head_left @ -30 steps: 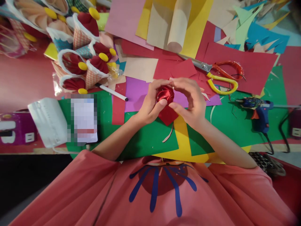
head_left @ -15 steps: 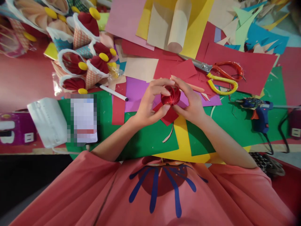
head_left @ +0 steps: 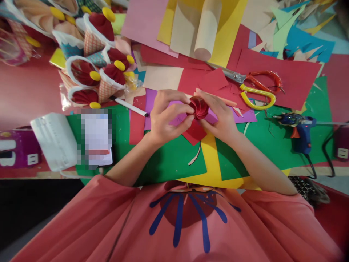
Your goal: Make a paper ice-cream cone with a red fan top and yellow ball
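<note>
Between my two hands is a small red swirled paper ball [head_left: 201, 108] with curved pleats. My left hand [head_left: 170, 117] pinches its left edge with the thumb and fingertips. My right hand [head_left: 222, 118] curls round its right side, fingers above and thumb below. Just under the ball lies a red paper piece [head_left: 194, 133], partly covered by my left hand. A purple sheet [head_left: 152, 105] spreads beneath both hands. Scissors [head_left: 240, 78] with one red and one yellow handle rest to the upper right of my right hand.
Decorated paper cones [head_left: 109, 82] with red swirls stand at the upper left. A white-barrelled pen [head_left: 131, 106], a phone [head_left: 96, 138] and a white box [head_left: 54, 142] lie left. On the right is a blue glue gun [head_left: 302, 133]; paper scraps [head_left: 286, 29] fill the upper right.
My left hand has shifted slightly left, its fingers now pinching the ball's edge rather than reaching over it. The ball has turned a little in my right hand.
</note>
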`<action>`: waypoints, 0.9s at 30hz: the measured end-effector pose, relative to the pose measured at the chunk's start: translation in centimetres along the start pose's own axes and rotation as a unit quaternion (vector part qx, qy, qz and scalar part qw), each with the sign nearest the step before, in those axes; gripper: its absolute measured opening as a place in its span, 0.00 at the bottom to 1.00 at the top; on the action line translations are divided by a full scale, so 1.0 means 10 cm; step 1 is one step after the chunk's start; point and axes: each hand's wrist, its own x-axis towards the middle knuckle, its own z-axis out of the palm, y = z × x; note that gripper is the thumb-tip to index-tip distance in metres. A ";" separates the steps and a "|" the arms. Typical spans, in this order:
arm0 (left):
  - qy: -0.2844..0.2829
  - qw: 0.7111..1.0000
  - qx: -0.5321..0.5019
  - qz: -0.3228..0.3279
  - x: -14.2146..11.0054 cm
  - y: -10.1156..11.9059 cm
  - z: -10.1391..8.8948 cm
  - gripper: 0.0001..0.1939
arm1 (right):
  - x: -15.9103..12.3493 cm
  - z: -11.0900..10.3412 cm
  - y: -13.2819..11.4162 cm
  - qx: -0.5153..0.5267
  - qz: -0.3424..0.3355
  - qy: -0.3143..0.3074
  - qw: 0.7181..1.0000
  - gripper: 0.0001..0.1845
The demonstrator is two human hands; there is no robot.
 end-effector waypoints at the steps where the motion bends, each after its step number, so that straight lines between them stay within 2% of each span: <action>1: 0.022 1.000 0.011 0.017 0.01 0.02 0.01 0.05 | 0.00 0.01 0.00 0.007 -0.004 0.008 1.000 0.35; 4: 0.061 0.995 0.059 0.057 0.04 0.06 0.04 0.05 | -0.01 0.04 0.00 0.035 0.022 0.023 0.999 0.34; 8: 0.061 0.993 0.087 0.056 0.05 0.08 0.05 0.04 | -0.03 0.09 -0.01 0.039 0.072 0.024 0.996 0.33; 12: 0.046 0.993 0.100 0.044 0.02 0.08 0.03 0.05 | -0.03 0.10 -0.01 0.042 0.048 0.029 0.998 0.33; 17: 0.003 0.999 0.046 -0.006 0.00 0.09 0.01 0.07 | -0.03 0.11 -0.03 0.028 0.052 0.043 0.997 0.30; 21: 0.040 0.998 0.046 0.029 0.02 0.06 0.03 0.08 | -0.04 0.11 -0.04 0.027 0.079 0.064 0.994 0.27; 24: 0.039 0.998 0.041 0.041 0.04 0.04 0.03 0.12 | -0.05 0.09 -0.04 0.034 0.098 0.062 0.993 0.28; 27: 0.037 0.998 0.021 0.048 0.06 0.03 0.01 0.11 | -0.04 0.06 -0.03 0.046 0.086 0.058 0.994 0.27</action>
